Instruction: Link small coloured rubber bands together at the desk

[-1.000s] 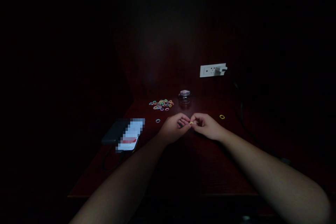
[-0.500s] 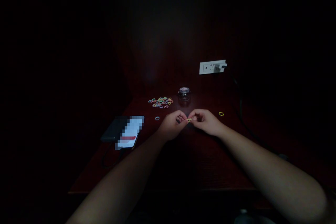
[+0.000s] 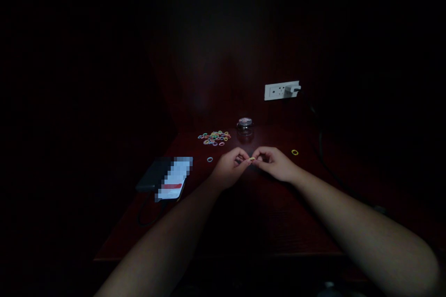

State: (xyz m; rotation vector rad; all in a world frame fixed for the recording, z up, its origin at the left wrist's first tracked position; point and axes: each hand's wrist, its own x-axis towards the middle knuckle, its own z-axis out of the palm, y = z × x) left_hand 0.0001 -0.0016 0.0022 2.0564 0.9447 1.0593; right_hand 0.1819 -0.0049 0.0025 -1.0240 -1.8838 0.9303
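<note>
Between the fingertips of both hands is a small yellow hair tie [image 3: 252, 159], held just over the dark red table. My left hand [image 3: 230, 166] pinches its left side, thumb and forefinger together. From the other side my right hand [image 3: 273, 163] pinches it too. A pile of coloured hair ties [image 3: 214, 138] lies behind and left of my hands. One blue hair tie [image 3: 209, 159] rests alone beside my left hand, and a yellow looped hair tie [image 3: 294, 152] lies to the right of my right hand.
A clear lidded jar [image 3: 245, 127] stands behind my hands near the wall. On the left, a lit phone [image 3: 174, 178] leans over a dark flat box [image 3: 153, 175] with a cable. A white wall socket [image 3: 281, 90] holds a plug, its dark cable [image 3: 320, 148] running down the right side.
Both hands keep their pinch on the yellow hair tie with hardly any movement. The whole view has shifted slightly, so things sit a little lower in the picture.
</note>
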